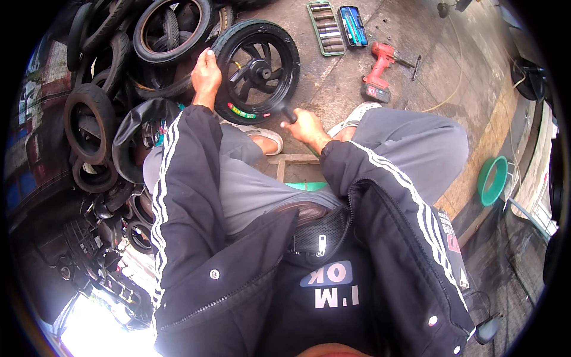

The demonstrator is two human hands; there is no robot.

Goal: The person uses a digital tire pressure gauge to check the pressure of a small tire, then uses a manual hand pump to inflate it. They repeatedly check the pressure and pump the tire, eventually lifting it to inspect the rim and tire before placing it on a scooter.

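Note:
A black motorcycle wheel (260,70) with its tyre on stands between my feet, its spoked face toward me. Coloured stickers mark the lower sidewall. My left hand (206,77) is closed at the tyre's left edge, some of its fingers hidden. At the wheel's lower right, my right hand (307,128) is wrapped round a dark tool (289,114). Motion smears that tool's end near the tyre, so its kind is unclear.
Piled tyres (89,122) crowd the left. A red cordless impact wrench (377,72) lies on the floor at right, near a socket set (326,28) and a blue tool case (354,27). Farther right are a green basin (492,181) and a hose (460,71).

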